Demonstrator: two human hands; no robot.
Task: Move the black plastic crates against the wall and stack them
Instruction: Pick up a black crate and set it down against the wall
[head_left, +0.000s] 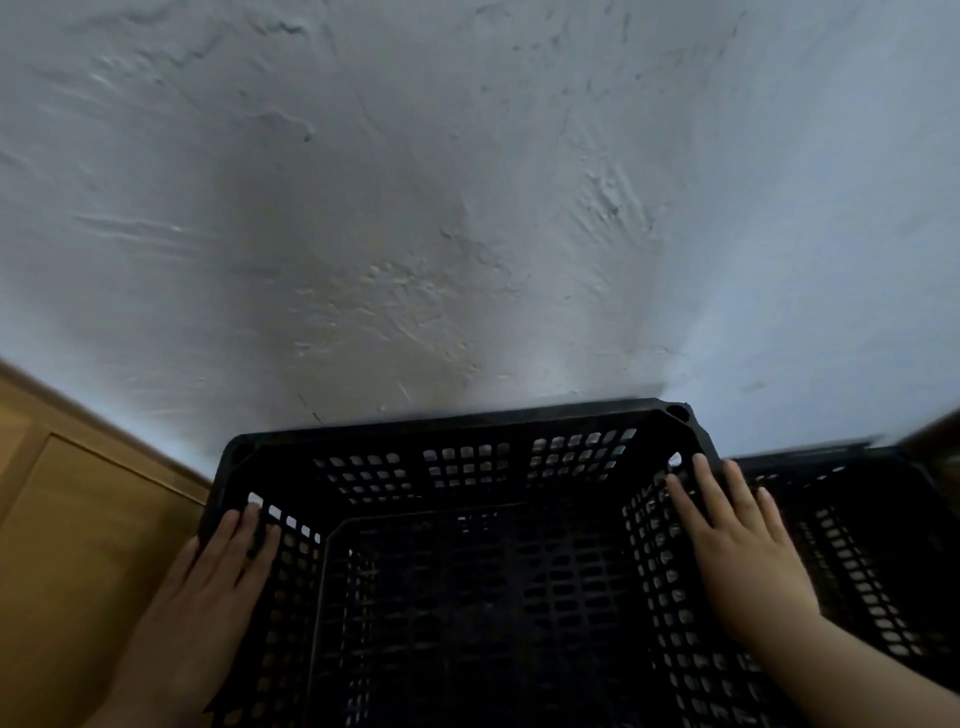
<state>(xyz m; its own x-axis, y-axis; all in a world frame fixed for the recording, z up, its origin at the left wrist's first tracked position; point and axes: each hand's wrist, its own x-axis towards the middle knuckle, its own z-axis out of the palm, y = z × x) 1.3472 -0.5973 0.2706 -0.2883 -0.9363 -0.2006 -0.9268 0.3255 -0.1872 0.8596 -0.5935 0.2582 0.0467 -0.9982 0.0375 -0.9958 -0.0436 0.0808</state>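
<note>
A black perforated plastic crate (467, 467) fills the lower middle of the head view, its far rim close to the grey-white wall (467, 208). My left hand (218, 577) lies over the crate's left rim with fingers curled onto the inner side wall. On the right rim rests my right hand (737, 545), fingers spread along the top edge and inner wall. A second black crate (852, 545) stands right beside it, lower in view, also near the wall. The crate's bottom edge and what it rests on are hidden.
A wooden panel or cabinet surface (78, 519) runs along the left, meeting the wall at an angle. The rough plaster wall takes up the whole upper part of the view.
</note>
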